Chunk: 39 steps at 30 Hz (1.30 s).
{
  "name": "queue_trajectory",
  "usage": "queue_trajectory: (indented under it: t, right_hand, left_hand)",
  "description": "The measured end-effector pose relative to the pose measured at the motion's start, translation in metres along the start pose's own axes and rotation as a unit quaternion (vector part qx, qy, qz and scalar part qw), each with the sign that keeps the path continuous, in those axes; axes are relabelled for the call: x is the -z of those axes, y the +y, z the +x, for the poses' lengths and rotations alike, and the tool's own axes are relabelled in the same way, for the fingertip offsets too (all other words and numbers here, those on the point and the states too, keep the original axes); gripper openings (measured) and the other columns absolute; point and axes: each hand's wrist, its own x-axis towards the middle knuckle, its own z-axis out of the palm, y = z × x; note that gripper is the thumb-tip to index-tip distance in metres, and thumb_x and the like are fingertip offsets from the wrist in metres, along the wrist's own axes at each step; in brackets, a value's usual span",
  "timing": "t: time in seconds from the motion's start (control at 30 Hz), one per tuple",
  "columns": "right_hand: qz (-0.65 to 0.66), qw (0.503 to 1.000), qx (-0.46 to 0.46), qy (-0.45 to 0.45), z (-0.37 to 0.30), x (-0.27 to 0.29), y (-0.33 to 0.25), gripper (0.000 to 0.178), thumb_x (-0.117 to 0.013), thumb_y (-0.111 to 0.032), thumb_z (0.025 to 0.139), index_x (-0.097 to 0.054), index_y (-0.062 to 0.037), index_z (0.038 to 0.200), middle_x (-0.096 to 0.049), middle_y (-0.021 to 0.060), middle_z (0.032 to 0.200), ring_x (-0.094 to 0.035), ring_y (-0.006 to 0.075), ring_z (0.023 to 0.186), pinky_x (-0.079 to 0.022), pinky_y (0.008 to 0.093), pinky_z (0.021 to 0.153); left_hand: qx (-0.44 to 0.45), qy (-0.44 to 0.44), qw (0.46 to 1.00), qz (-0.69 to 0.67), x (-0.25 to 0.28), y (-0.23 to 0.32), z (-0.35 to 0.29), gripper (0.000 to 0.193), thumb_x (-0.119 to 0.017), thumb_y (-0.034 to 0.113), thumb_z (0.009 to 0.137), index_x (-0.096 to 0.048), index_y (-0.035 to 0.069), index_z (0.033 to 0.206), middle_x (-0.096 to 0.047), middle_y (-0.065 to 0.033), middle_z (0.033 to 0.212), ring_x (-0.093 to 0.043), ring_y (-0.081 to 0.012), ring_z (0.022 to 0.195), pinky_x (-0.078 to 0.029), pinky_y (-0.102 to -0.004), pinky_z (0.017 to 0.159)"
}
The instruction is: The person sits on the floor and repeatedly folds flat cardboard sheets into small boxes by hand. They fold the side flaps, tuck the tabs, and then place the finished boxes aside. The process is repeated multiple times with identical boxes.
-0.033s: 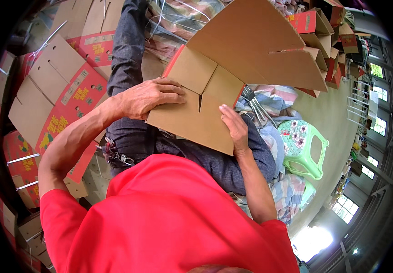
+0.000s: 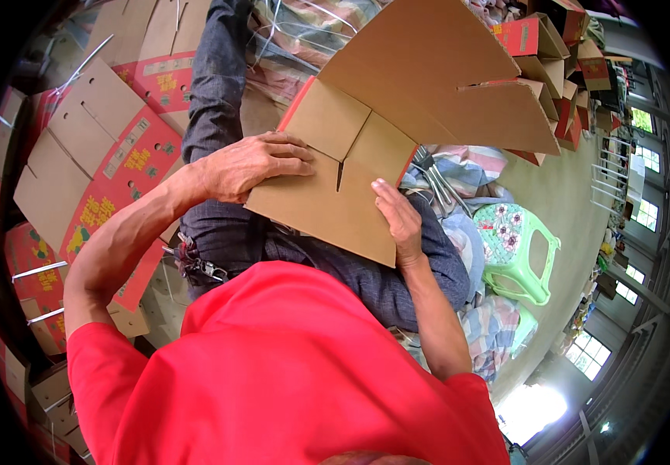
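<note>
While the left hand (image 2: 251, 167) and right hand (image 2: 398, 221) rest unclenched at the carton's (image 2: 374, 143) opposite sides, its near flap (image 2: 312, 203) has shifted slightly leftward, suggesting minor realignment.

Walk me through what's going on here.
A person in a red short-sleeved shirt has both hands on a brown cardboard box with red outer sides, held over their lap. The left hand lies on its left edge, and the right hand rests against its right edge. A large brown cardboard flap stands open on the far side.
</note>
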Motion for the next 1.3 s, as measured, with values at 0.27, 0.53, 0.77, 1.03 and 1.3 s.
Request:
queue_trajectory:
  t: [0.27,0.53,0.77,1.03,1.3]
  right_hand:
    - [-0.012,1.0,0.022,0.002,-0.01,0.001,-0.038,0.012,-0.072,0.004,0.088,-0.067,0.0032,0.099,-0.076,0.0204,0.122,-0.075,0.0399,0.116,-0.063,0.0457,0.094]
    - [0.028,1.0,-0.014,0.001,-0.017,-0.002,-0.042,0.016,-0.073,0.004,0.085,-0.067,0.0032,0.1,-0.076,0.0209,0.124,-0.074,0.0398,0.118,-0.062,0.0449,0.096]
    - [0.053,0.994,-0.094,0.002,-0.036,-0.009,-0.017,0.021,-0.074,-0.005,0.085,-0.065,0.0027,0.103,-0.073,0.0223,0.128,-0.07,0.0406,0.119,-0.056,0.0463,0.101]
    - [-0.031,0.993,-0.117,0.0,-0.057,-0.022,0.009,0.028,-0.073,-0.018,0.083,-0.067,-0.0044,0.106,-0.064,0.0114,0.111,-0.059,0.0328,0.104,-0.044,0.0441,0.09]
    - [-0.02,0.99,-0.142,0.002,-0.064,-0.027,0.021,0.027,-0.075,-0.021,0.083,-0.067,-0.006,0.105,-0.065,0.0102,0.11,-0.058,0.0333,0.105,-0.042,0.048,0.105]
  left_hand:
    - [-0.066,0.033,0.996,-0.044,-0.009,-0.01,-0.011,0.068,-0.071,0.045,0.087,-0.061,-0.001,0.137,-0.062,-0.0236,0.146,-0.053,-0.0467,0.14,-0.043,-0.0547,0.118]
    - [-0.04,-0.017,0.996,-0.08,-0.007,-0.017,-0.005,0.098,-0.043,0.079,0.092,-0.059,-0.008,0.134,-0.06,-0.0292,0.144,-0.051,-0.0526,0.139,-0.042,-0.0598,0.115]
    - [-0.033,-0.007,0.999,-0.011,0.001,-0.012,0.028,0.065,-0.077,0.034,0.069,-0.066,0.006,0.127,-0.069,-0.0138,0.127,-0.057,-0.0347,0.129,-0.043,-0.0459,0.106]
    - [0.025,-0.015,0.994,0.107,-0.015,-0.02,0.052,0.045,-0.075,0.021,0.076,-0.068,0.012,0.119,-0.063,-0.0065,0.124,-0.056,-0.0282,0.12,-0.041,-0.041,0.101]
    - [0.185,-0.096,0.895,-0.395,0.056,0.038,0.025,0.042,-0.066,0.012,0.091,-0.067,0.004,0.133,-0.066,-0.013,0.135,-0.059,-0.0386,0.128,-0.044,-0.0503,0.112]
